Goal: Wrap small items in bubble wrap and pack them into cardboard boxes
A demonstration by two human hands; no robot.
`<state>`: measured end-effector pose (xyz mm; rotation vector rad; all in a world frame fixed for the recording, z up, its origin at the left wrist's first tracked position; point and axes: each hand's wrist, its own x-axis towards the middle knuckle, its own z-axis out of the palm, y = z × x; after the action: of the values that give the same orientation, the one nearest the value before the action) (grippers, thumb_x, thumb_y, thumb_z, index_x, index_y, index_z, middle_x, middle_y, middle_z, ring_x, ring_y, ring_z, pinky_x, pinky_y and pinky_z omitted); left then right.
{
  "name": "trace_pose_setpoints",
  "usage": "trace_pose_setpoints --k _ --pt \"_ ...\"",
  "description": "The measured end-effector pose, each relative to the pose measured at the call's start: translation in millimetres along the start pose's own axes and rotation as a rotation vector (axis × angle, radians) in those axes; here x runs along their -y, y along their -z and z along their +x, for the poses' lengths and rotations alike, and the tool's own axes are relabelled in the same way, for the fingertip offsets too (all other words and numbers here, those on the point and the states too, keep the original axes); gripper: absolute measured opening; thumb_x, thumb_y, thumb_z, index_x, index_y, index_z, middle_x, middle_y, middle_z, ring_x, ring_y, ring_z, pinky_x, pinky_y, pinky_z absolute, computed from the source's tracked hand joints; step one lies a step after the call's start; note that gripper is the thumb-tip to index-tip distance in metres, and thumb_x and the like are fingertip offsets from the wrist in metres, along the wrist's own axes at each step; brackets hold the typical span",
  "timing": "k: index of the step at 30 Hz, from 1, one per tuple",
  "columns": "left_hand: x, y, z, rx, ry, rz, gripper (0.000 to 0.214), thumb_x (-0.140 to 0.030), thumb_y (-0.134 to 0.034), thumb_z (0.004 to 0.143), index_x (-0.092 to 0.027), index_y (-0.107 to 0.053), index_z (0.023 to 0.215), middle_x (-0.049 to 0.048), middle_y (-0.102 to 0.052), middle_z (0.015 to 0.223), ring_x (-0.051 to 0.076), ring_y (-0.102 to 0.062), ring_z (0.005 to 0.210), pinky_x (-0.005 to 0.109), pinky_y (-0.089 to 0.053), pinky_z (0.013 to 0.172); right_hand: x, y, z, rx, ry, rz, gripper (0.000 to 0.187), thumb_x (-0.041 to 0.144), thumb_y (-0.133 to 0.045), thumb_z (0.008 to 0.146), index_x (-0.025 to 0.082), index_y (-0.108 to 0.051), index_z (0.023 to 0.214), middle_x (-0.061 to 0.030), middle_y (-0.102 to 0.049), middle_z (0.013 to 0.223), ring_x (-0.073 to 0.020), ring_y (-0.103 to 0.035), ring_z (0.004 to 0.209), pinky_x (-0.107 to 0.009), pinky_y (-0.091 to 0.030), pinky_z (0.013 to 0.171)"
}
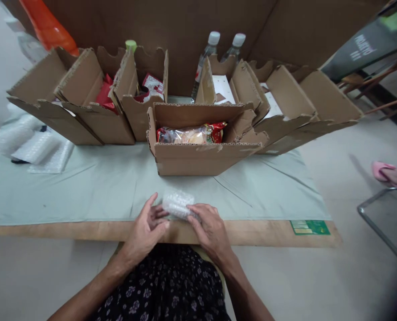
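A small bundle wrapped in bubble wrap [176, 203] rests at the near edge of the table, between both my hands. My right hand [210, 229] grips it from the right with fingers curled over it. My left hand [146, 229] sits at its left side, fingers bent and touching the wrap. Straight ahead stands an open cardboard box [198, 158] holding a clear snack packet with red ends [191, 133].
Several open cardboard boxes [84, 102] line the back of the pale green table cover [101, 187]; some hold red packets. Two capped bottles [208, 53] stand behind. Sheets of bubble wrap [34, 147] lie at far left. A metal chair frame [382, 223] is at right.
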<state>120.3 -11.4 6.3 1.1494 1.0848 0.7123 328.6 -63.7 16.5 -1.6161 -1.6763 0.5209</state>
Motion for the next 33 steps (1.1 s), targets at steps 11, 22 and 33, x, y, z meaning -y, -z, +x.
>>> trace_pose_setpoints --k 11,22,33 --pt "-9.6 -15.1 -3.5 0.116 -0.134 0.150 0.069 -0.029 -0.066 0.092 -0.022 -0.040 0.156 0.0039 -0.069 0.101 0.015 -0.066 0.081 0.028 -0.058 0.078 8.6 21.1 -7.6 0.196 -0.239 0.344 0.047 0.035 -0.073 0.087 0.022 -0.064 0.132 -0.0097 -0.075 0.122 -0.0254 -0.072 0.107 -0.037 -0.059 0.091" --pt "-120.9 14.2 73.7 -0.356 -1.127 0.846 0.062 -0.015 -0.073 0.085 -0.022 -0.052 0.143 0.0163 -0.043 0.159 0.037 -0.037 0.152 0.059 -0.036 0.122 43.2 180.1 75.7 -0.282 0.172 -0.371 0.016 0.032 -0.065 0.098 0.032 -0.072 0.112 -0.0006 -0.080 0.102 -0.0194 -0.076 0.086 -0.029 -0.060 0.074" --pt "-118.9 1.9 87.3 -0.190 -1.077 0.739 0.026 0.001 -0.062 0.080 -0.020 -0.066 0.095 0.0073 -0.034 0.169 0.033 -0.044 0.149 0.052 -0.046 0.117 55.1 195.9 212.3 0.487 0.531 -1.055 0.013 0.021 -0.067 0.086 0.025 -0.066 0.074 -0.0032 -0.070 0.078 -0.0247 -0.060 0.076 -0.039 -0.036 0.072"
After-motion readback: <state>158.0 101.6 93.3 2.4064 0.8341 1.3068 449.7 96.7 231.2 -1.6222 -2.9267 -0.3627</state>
